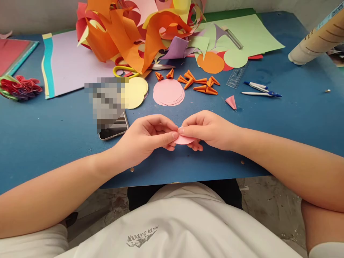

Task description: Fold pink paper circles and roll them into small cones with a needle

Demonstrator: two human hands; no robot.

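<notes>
A small pink paper circle [184,140] is pinched between both hands just above the blue table [40,129], near its front edge. My left hand [146,138] grips its left side with thumb and fingers closed. On the other side, my right hand [208,129] has its fingertips pressed on the circle's top edge. Behind them lies a stack of pink paper circles [168,92]. Several rolled orange paper cones [200,83] and one pink cone [231,101] lie further back.
A phone [114,129] lies left of my hands beside yellow circles [135,92]. Scissors [129,70], a heap of cut coloured paper [134,28], a clear ruler [236,77], a blue and white compass [260,89], paper flowers [23,87] and a roll [317,41] stand around.
</notes>
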